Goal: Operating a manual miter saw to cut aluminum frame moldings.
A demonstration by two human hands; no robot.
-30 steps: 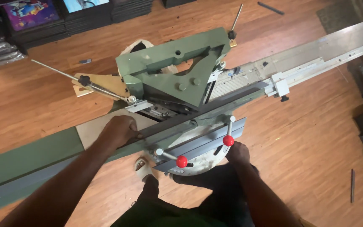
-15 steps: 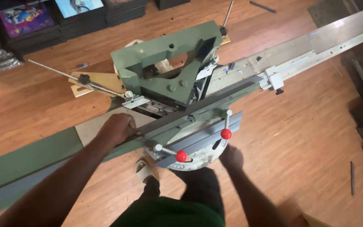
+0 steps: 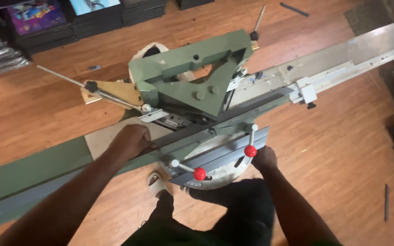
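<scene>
Left hand (image 3: 131,140) presses its closed grip on the grey strip (image 3: 183,136); right hand (image 3: 264,158)'s grip is hidden under the green machine (image 3: 192,82).

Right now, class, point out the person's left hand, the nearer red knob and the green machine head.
left hand (image 3: 131,140), head view, back of the hand
nearer red knob (image 3: 199,173), head view, ball centre
green machine head (image 3: 192,77), head view, top face
</scene>
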